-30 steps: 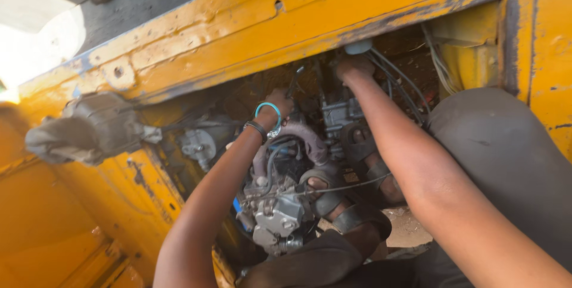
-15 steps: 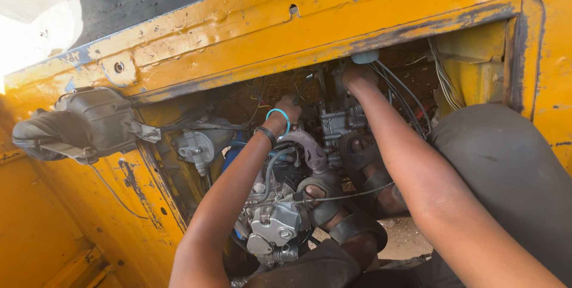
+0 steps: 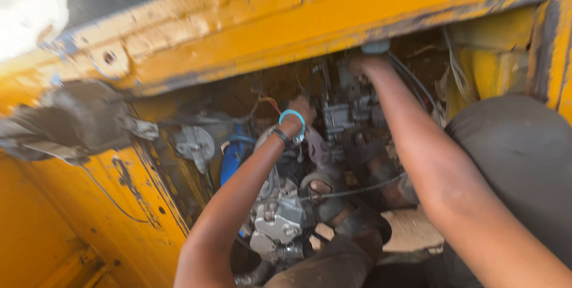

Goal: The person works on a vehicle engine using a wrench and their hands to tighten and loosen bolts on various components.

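1. Compared with a second ago, the view has swung closer and slightly left: the yellow body panel [image 3: 250,31] now fills the top of the frame and the engine bay opening sits lower and nearer.
2. The left hand [image 3: 301,112] has stayed deep in the bay, at about the same place among the parts, just above the grey hose [image 3: 316,145]. Its wrist carries a light blue band [image 3: 292,120] and a dark band just below it. Its grip is hidden by the wrist and motion blur; I cannot tell whether the fingers are spread or pinching anything.
3. The right hand [image 3: 363,64] remains up at the top edge of the opening, right under the panel's lower lip, touching or just beside a small pale grey fitting [image 3: 375,46]. The fingers curl inward, but what they close on cannot be made out.
4. The carburettor-like metal block [image 3: 345,112] lies between the two hands, near the top middle of the opening; the silver engine casting [image 3: 277,222] sits lower, toward the bottom edge, untouched.
5. Judgement: since neither hand has shifted much while the head moved in, the work looks like steady fiddling at one spot near the block, not a change of step.
6. A dark tyre [image 3: 524,163] fills the right side.
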